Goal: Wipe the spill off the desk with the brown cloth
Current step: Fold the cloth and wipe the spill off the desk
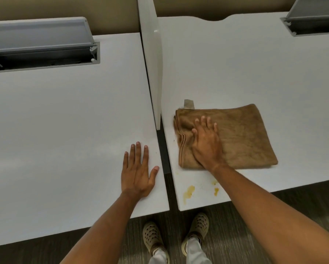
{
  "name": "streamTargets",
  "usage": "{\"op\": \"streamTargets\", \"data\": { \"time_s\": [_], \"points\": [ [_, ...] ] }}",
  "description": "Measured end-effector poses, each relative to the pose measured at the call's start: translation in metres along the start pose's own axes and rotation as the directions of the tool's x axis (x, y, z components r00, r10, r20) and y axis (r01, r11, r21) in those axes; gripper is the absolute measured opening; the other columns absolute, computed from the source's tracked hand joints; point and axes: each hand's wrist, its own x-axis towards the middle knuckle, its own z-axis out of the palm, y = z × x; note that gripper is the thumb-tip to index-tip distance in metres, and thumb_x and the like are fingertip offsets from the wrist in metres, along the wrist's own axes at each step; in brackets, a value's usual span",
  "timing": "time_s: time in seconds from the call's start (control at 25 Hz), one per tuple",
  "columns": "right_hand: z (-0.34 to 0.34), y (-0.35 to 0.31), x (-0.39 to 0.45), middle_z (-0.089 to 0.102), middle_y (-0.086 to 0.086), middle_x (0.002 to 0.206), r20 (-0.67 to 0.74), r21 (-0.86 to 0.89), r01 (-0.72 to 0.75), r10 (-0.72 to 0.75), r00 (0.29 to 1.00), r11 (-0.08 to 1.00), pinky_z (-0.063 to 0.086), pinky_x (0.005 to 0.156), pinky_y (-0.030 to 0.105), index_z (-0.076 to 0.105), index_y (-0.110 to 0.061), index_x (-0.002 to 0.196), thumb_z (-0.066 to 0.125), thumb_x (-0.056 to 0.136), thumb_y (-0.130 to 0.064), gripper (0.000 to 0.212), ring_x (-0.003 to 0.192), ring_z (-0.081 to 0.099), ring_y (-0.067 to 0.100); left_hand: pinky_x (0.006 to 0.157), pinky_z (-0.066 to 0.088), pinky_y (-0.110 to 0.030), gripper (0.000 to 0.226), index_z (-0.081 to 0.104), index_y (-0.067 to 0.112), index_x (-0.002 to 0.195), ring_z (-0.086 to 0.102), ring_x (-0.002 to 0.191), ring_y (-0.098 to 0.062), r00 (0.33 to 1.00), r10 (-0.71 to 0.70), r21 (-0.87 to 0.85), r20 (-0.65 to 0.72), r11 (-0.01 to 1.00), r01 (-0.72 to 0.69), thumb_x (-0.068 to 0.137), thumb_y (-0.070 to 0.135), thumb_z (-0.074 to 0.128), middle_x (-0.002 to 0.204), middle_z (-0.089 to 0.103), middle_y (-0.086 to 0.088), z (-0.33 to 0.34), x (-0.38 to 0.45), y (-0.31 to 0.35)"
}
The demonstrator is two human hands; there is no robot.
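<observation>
A folded brown cloth (241,136) lies flat on the right white desk (245,73), near its left edge. My right hand (206,143) rests palm down on the cloth's left part, fingers spread and not curled around it. Yellow spill marks (188,192) sit on the desk's front left corner, just in front of the cloth, with smaller spots (216,190) beside my right forearm. My left hand (138,174) lies flat and open on the left white desk (64,121), close to its right edge.
A white divider panel (153,54) stands between the two desks, with a dark gap (164,155) below it. Open grey cable trays sit at the back left (41,48) and back right (312,18). My feet in tan shoes (176,235) stand on the floor.
</observation>
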Motion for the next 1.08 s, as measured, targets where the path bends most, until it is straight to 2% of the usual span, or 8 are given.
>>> {"op": "streamTargets", "data": {
  "time_s": [0.28, 0.36, 0.48, 0.56, 0.68, 0.84, 0.92, 1.08],
  "points": [
    [0.006, -0.020, -0.063, 0.047, 0.013, 0.146, 0.014, 0.047, 0.264, -0.265, 0.964, 0.963, 0.022, 0.119, 0.048, 0.049, -0.007, 0.139, 0.036, 0.100, -0.023, 0.044, 0.142, 0.037, 0.029, 0.121, -0.003, -0.045, 0.078, -0.008, 0.016, 0.154, -0.018, 0.149, -0.024, 1.000, 0.005, -0.016, 0.002, 1.000, -0.005, 0.093, 0.062, 0.006, 0.162, -0.016, -0.012, 0.000, -0.001, 0.000],
    [0.000, -0.003, -0.072, 0.046, 0.013, 0.147, -0.013, 0.059, 0.209, -0.208, 0.978, 0.976, 0.020, 0.119, 0.047, 0.048, -0.008, 0.140, 0.039, 0.098, -0.021, 0.045, 0.142, 0.035, 0.028, 0.121, -0.002, -0.045, 0.077, -0.006, 0.015, 0.155, -0.016, 0.150, -0.024, 1.000, 0.007, -0.026, -0.006, 1.000, -0.007, 0.093, 0.060, 0.006, 0.163, -0.014, -0.012, -0.001, -0.001, -0.002],
    [-0.003, 0.007, -0.038, 0.046, 0.020, 0.146, -0.072, 0.051, -0.022, 0.026, 0.997, 0.998, 0.020, 0.118, 0.053, 0.051, -0.005, 0.137, 0.032, 0.098, -0.025, 0.048, 0.141, 0.036, 0.036, 0.121, -0.001, -0.045, 0.076, -0.006, 0.015, 0.154, -0.017, 0.149, -0.024, 1.000, 0.007, -0.021, -0.009, 1.000, -0.007, 0.094, 0.058, 0.007, 0.163, -0.016, -0.011, -0.002, -0.001, 0.000],
    [0.002, -0.006, -0.008, 0.044, 0.023, 0.146, -0.055, 0.068, -0.061, 0.065, 0.996, 0.996, 0.015, 0.118, 0.054, 0.052, -0.005, 0.137, 0.034, 0.097, -0.023, 0.047, 0.141, 0.034, 0.038, 0.122, -0.002, -0.045, 0.075, -0.008, 0.015, 0.154, -0.019, 0.149, -0.024, 1.000, 0.004, -0.013, -0.009, 1.000, -0.005, 0.094, 0.057, 0.009, 0.162, -0.017, -0.011, -0.001, -0.001, -0.001],
    [0.011, -0.030, -0.001, 0.047, 0.021, 0.145, -0.024, 0.048, 0.089, -0.088, 0.996, 0.995, 0.015, 0.119, 0.057, 0.051, -0.005, 0.137, 0.039, 0.096, -0.018, 0.045, 0.140, 0.036, 0.036, 0.122, -0.002, -0.045, 0.075, -0.006, 0.015, 0.155, -0.017, 0.150, -0.025, 1.000, 0.006, -0.004, -0.028, 1.000, -0.006, 0.094, 0.056, 0.013, 0.162, -0.015, -0.012, 0.001, 0.000, -0.003],
    [0.007, -0.029, -0.057, 0.052, 0.013, 0.142, 0.000, 0.082, 0.293, -0.294, 0.956, 0.953, 0.025, 0.117, 0.055, 0.054, -0.008, 0.135, 0.038, 0.092, -0.017, 0.047, 0.138, 0.042, 0.029, 0.121, -0.003, -0.044, 0.076, -0.007, 0.016, 0.155, -0.017, 0.150, -0.024, 1.000, 0.011, -0.016, -0.025, 1.000, -0.011, 0.094, 0.059, 0.012, 0.163, -0.015, -0.011, 0.003, -0.001, -0.002],
    [0.003, -0.014, -0.078, 0.051, 0.011, 0.144, 0.012, 0.076, 0.329, -0.331, 0.944, 0.941, 0.026, 0.117, 0.053, 0.053, -0.010, 0.136, 0.045, 0.090, -0.015, 0.047, 0.139, 0.040, 0.027, 0.122, -0.002, -0.044, 0.077, -0.007, 0.016, 0.155, -0.017, 0.149, -0.024, 1.000, 0.004, -0.017, -0.016, 1.000, -0.004, 0.093, 0.061, 0.008, 0.163, -0.016, -0.011, 0.001, -0.001, -0.002],
    [-0.001, -0.010, -0.035, 0.049, 0.019, 0.144, -0.028, 0.034, 0.091, -0.090, 0.996, 0.995, 0.020, 0.118, 0.054, 0.052, -0.006, 0.136, 0.043, 0.096, -0.017, 0.043, 0.140, 0.038, 0.036, 0.122, 0.000, -0.046, 0.077, -0.009, 0.016, 0.154, -0.018, 0.149, -0.024, 1.000, 0.002, -0.012, -0.008, 1.000, -0.002, 0.093, 0.060, 0.006, 0.162, -0.017, -0.011, 0.000, -0.001, -0.001]
  ]
}}
